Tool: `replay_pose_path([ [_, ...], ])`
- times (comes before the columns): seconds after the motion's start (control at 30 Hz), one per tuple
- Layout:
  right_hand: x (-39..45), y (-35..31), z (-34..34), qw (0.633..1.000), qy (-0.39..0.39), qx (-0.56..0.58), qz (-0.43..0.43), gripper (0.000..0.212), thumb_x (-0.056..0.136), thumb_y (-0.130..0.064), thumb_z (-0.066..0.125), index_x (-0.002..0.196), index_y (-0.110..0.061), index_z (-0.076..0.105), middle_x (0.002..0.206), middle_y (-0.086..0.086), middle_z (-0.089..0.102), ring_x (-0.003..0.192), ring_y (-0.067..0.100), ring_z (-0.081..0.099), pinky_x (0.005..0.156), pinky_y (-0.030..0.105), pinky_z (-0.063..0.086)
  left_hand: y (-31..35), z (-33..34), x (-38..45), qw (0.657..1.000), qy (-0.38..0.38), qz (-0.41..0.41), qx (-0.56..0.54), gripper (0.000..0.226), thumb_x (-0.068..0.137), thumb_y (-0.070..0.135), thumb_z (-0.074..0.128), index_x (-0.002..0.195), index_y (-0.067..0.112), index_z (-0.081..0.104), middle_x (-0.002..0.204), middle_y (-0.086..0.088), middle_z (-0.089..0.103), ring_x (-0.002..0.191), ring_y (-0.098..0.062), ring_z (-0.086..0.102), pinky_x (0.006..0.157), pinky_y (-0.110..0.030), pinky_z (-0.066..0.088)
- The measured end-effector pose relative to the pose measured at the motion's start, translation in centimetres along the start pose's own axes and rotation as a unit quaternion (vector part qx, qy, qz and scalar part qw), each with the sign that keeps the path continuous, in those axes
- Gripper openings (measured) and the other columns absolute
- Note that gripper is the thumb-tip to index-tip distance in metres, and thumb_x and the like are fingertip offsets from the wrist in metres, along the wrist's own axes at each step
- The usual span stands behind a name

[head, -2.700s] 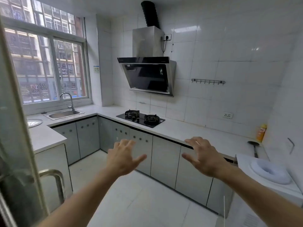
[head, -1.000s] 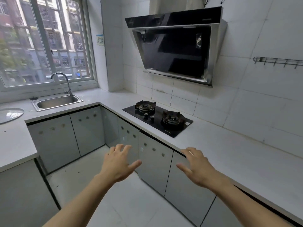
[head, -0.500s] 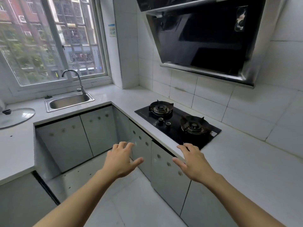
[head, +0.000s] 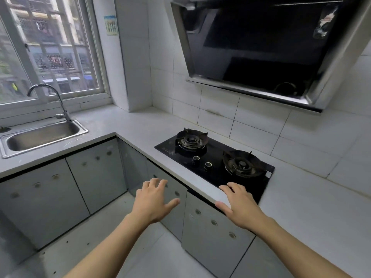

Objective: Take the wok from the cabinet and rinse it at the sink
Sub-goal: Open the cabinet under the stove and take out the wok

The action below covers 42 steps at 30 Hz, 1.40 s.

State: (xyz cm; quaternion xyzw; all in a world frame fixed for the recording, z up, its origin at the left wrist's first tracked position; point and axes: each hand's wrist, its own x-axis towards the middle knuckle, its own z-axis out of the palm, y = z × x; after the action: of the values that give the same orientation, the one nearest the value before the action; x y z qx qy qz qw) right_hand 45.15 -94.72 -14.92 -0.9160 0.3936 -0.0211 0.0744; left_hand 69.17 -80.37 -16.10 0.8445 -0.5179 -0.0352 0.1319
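No wok shows; every grey cabinet door [head: 212, 231] under the counter is closed. My left hand [head: 153, 201] hovers open, fingers spread, in front of the cabinet door below the stove. Open as well, my right hand [head: 240, 206] is over the counter's front edge, just before the black gas stove [head: 212, 159]. At the far left the steel sink [head: 43, 135] sits in the counter under a curved faucet [head: 58, 101].
A black range hood [head: 261, 47] hangs low over the stove. The white L-shaped counter [head: 311, 207] runs from the sink round the corner to the right. A window [head: 46, 47] stands behind the sink. Pale floor tiles [head: 96, 235] lie below.
I have come closer to the stove and its cabinet. Both open hands have moved forward, the right one now reaching the counter edge. The glass lid at the left has left the view.
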Motion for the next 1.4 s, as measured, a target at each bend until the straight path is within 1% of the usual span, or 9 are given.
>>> replay_pose_path([
  [0.17,3.5,-2.2,1.8,0.998,-0.020,0.027,0.051,0.062,0.095,-0.058,0.039,0.147,-0.026,0.029,0.153,0.001,0.025,0.139,0.023,0.023,0.108,0.045,0.034,-3.3,0.8,5.0,0.999,-0.031,0.045,-0.004,0.079,0.082,0.075,0.043,0.146,0.029,0.032,0.149,-0.003,0.036,0.135,-0.027,0.035,0.107,-0.045,0.038],
  [0.3,5.9,-2.5,3.8,0.996,-0.030,0.030,0.081,0.062,0.095,-0.057,0.039,0.147,-0.025,0.029,0.153,0.002,0.025,0.140,0.022,0.023,0.108,0.039,0.033,-4.5,2.3,8.7,0.995,-0.063,0.069,-0.016,0.078,0.083,0.073,0.045,0.147,0.031,0.030,0.150,-0.001,0.035,0.136,-0.026,0.033,0.108,-0.044,0.036],
  [0.43,9.7,-1.3,5.9,0.992,-0.040,0.046,0.109,0.069,0.091,-0.065,0.034,0.147,-0.025,0.030,0.153,0.001,0.025,0.139,0.022,0.023,0.107,0.039,0.032,-4.9,4.1,13.3,0.992,-0.090,0.085,-0.017,0.078,0.082,0.073,0.047,0.146,0.031,0.030,0.149,-0.001,0.036,0.135,-0.026,0.034,0.107,-0.043,0.037],
  [0.57,15.0,0.4,7.9,0.990,-0.034,0.073,0.118,0.061,0.096,-0.056,0.038,0.147,-0.024,0.029,0.154,0.004,0.025,0.139,0.024,0.023,0.108,0.040,0.032,-4.7,5.6,17.9,0.989,-0.116,0.089,0.003,0.078,0.082,0.072,0.048,0.146,0.032,0.029,0.149,-0.001,0.035,0.136,-0.026,0.033,0.109,-0.042,0.036],
  [0.7,18.7,1.4,9.7,0.986,-0.041,0.084,0.138,0.060,0.096,-0.055,0.038,0.146,-0.023,0.031,0.153,0.005,0.026,0.139,0.025,0.024,0.107,0.040,0.032,-4.2,6.9,22.3,0.984,-0.152,0.095,0.024,0.080,0.083,0.072,0.048,0.148,0.031,0.026,0.152,-0.002,0.032,0.138,-0.026,0.029,0.111,-0.044,0.034],
  [1.07,20.6,4.3,12.7,0.962,-0.071,0.105,0.242,0.061,0.096,-0.057,0.036,0.146,-0.022,0.032,0.152,0.005,0.028,0.138,0.026,0.027,0.106,0.038,0.036,-3.0,11.7,29.9,0.957,-0.237,0.164,0.028,0.078,0.084,0.067,0.051,0.148,0.027,0.029,0.153,-0.001,0.031,0.139,-0.025,0.029,0.110,-0.042,0.034],
  [1.2,20.6,3.1,13.1,0.948,-0.079,0.094,0.292,0.077,0.086,-0.070,0.019,0.145,-0.022,0.032,0.148,0.003,0.032,0.134,0.025,0.030,0.101,0.036,0.038,-4.0,13.0,31.3,0.945,-0.257,0.201,0.019,0.078,0.085,0.067,0.051,0.147,0.026,0.029,0.152,-0.001,0.032,0.138,-0.025,0.029,0.110,-0.042,0.035],
  [1.33,20.8,-0.2,13.9,0.932,-0.067,0.105,0.339,0.059,0.097,-0.055,0.036,0.145,-0.023,0.033,0.151,0.004,0.030,0.136,0.024,0.028,0.104,0.039,0.035,-6.5,13.6,32.8,0.929,-0.267,0.254,0.020,0.077,0.086,0.066,0.051,0.147,0.025,0.031,0.151,-0.002,0.033,0.137,-0.025,0.030,0.108,-0.040,0.036],
  [1.4,20.8,-2.2,14.4,0.923,-0.060,0.115,0.363,0.058,0.097,-0.053,0.038,0.146,-0.022,0.033,0.152,0.004,0.029,0.138,0.023,0.026,0.108,0.039,0.032,-7.7,13.9,33.8,0.924,-0.265,0.275,0.019,0.075,0.086,0.065,0.052,0.146,0.025,0.032,0.149,-0.001,0.035,0.134,-0.025,0.032,0.107,-0.040,0.037],
])
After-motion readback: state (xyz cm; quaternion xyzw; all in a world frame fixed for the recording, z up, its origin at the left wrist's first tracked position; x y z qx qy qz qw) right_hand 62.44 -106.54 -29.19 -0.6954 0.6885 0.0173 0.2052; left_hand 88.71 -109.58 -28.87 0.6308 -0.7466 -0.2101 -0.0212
